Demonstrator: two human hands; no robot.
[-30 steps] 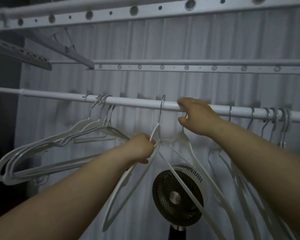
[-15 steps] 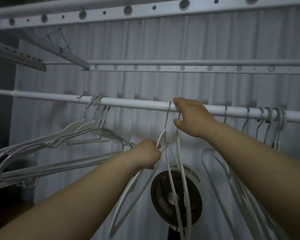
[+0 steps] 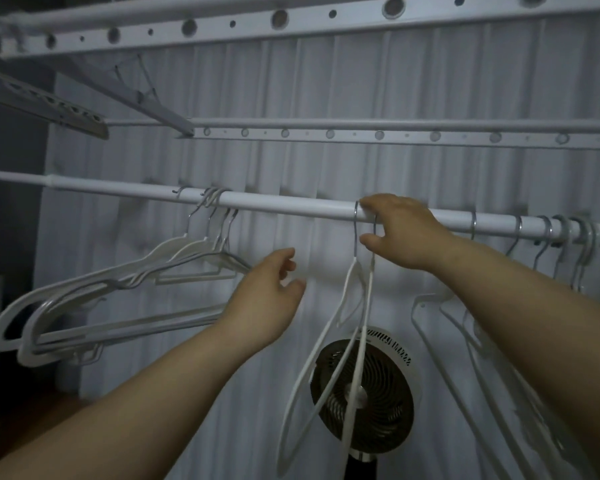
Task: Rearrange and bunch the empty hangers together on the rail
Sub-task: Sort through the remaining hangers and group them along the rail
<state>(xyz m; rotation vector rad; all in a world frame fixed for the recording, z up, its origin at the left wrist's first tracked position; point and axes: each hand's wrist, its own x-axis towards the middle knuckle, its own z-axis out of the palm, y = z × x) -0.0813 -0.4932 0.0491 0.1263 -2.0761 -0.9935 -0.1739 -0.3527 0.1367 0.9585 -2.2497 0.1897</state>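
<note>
A white rail [image 3: 291, 205] runs across the view. A bunch of white hangers [image 3: 118, 282] hangs from it at the left. Two white hangers [image 3: 347, 327] hang side by side in the middle, edge-on to me. My right hand [image 3: 400, 230] lies over the rail there, its fingers and thumb around their metal hooks. My left hand [image 3: 271, 299] hovers below the rail, left of those two hangers, fingers loosely spread and holding nothing. More hangers [image 3: 499, 358] hang at the right behind my right forearm.
A round fan [image 3: 371, 396] stands low behind the middle hangers. White curtains [image 3: 326, 81] fill the background. Perforated drying-rack bars [image 3: 326, 135] run above the rail, and a folding arm [image 3: 49, 98] sticks out at upper left.
My left hand has let go of the hanger it gripped and drawn back to the left. That hanger now hangs close against the second one by my right hand.
</note>
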